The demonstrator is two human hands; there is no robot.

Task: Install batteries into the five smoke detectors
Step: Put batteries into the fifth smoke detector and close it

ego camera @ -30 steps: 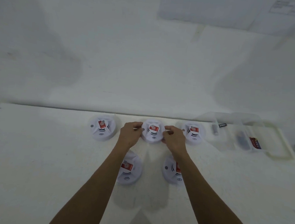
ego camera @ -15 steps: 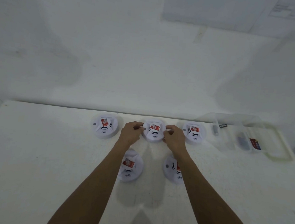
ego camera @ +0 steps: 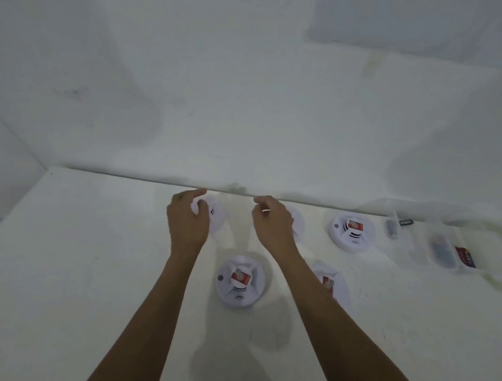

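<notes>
With the left hand (ego camera: 187, 224) curled over the smoke detector (ego camera: 216, 217) by the tabletop's far edge and the right hand (ego camera: 272, 225) loosely curled, grips unclear, both should steady its base before twisting.

A white table (ego camera: 57, 265) stands against a plain white wall (ego camera: 251, 100); pale paper sheets (ego camera: 407, 22) hang high on it, and soft shadows fall across both in dim light

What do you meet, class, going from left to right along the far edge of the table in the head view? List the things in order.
left hand → right hand → uncovered smoke detector → clear compartment box
</notes>
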